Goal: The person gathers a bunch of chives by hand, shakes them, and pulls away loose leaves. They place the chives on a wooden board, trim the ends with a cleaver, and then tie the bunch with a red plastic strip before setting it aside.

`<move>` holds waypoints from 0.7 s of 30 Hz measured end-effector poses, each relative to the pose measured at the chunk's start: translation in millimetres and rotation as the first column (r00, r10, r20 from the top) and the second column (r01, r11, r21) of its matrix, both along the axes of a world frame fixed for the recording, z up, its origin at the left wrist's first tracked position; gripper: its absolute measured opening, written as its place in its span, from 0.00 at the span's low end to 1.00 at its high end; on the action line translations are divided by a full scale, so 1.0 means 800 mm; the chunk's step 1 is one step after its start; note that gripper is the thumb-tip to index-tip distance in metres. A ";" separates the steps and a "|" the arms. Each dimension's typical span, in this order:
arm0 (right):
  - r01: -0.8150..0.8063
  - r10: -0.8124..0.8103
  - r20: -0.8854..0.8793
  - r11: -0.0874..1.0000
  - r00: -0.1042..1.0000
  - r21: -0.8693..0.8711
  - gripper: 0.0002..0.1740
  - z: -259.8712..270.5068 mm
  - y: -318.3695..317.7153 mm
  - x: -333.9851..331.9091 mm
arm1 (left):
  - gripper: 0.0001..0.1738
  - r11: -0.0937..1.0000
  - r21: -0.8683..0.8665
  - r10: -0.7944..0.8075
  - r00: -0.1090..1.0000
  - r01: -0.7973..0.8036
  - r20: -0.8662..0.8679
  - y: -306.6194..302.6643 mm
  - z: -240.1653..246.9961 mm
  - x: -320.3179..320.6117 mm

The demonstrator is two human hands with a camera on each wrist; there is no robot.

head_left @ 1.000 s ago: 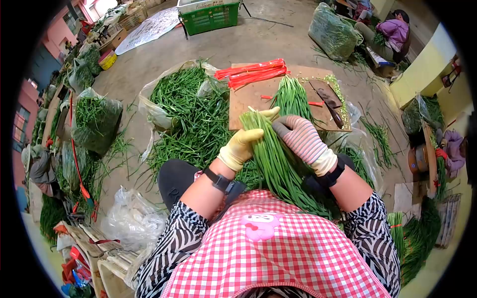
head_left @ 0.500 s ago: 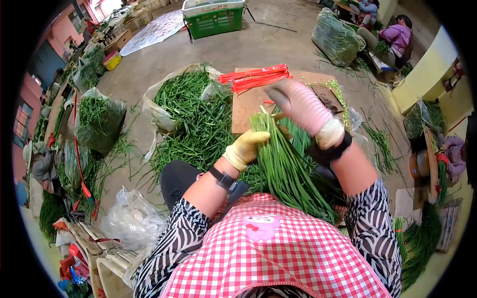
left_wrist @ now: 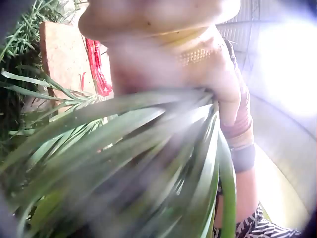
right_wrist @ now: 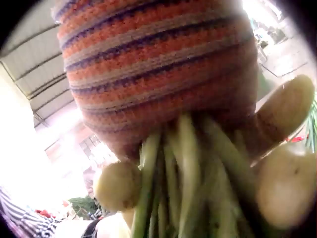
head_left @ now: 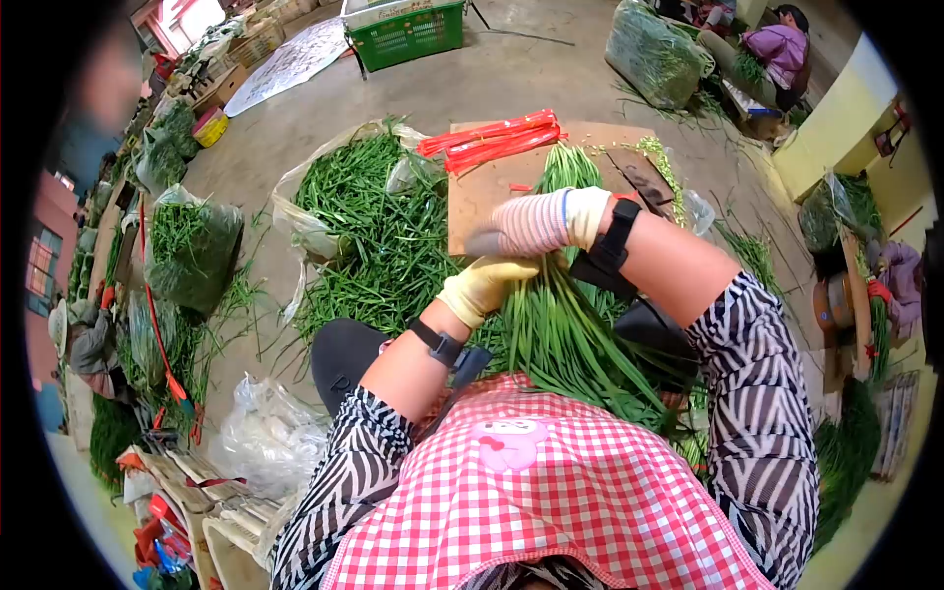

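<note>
"Where's the leafy bunch (head_left: pixel 575 339)?"

"Near side of the board (head_left: pixel 472 211), leaves fanning near and right. The left hand (head_left: pixel 487 288) grips its stems; the right hand (head_left: pixel 539 222) covers their far, paler part. Curled? Can't tell."

"Handling?"

"Light, bendy, probably slippery, easily bruised. I'd take the firmer stems, all in 1 gentle grip."

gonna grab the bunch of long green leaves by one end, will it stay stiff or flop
Likely floppy toward the tips: the leaves fan out and droop below the left hand. The paler stems look straighter, so that end probably holds firmer.
</note>
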State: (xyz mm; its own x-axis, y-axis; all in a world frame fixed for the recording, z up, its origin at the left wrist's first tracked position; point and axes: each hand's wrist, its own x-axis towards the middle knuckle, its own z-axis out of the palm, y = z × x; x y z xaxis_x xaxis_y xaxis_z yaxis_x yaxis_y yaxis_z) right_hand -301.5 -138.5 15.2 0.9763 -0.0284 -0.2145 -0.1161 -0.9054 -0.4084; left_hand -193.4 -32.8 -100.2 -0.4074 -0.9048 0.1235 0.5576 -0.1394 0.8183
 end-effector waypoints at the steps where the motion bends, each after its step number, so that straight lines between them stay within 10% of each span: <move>1: 0.037 -0.033 0.196 0.999 0.980 -0.019 0.20 0.000 0.003 -0.011 | 0.29 1.000 -0.026 -0.017 0.999 0.016 -0.046 -0.002 -0.002 -0.001; 5: 0.602 -0.619 0.272 0.784 0.737 0.154 0.22 0.054 0.027 -0.046 | 0.23 0.987 0.154 0.025 0.928 0.036 -0.373 -0.006 -0.012 -0.001; 12: 0.697 -0.674 0.181 0.708 0.716 -0.119 0.20 0.016 0.087 -0.073 | 0.24 0.945 0.326 0.090 0.921 0.041 -0.379 -0.003 -0.022 0.000; 21: 0.780 -0.764 0.200 0.626 0.614 -0.003 0.17 -0.007 0.073 -0.079 | 0.27 0.949 0.294 0.008 0.922 0.115 -0.388 -0.005 -0.028 0.008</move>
State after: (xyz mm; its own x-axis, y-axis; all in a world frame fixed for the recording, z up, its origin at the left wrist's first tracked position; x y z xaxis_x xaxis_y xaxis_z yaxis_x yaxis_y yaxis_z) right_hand -364.5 -79.8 9.6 0.6035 -0.7972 -0.0148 -0.7272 -0.5426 -0.4204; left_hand -187.1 -36.6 -122.4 -0.4339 -0.9009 0.0005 0.8012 -0.3857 0.4575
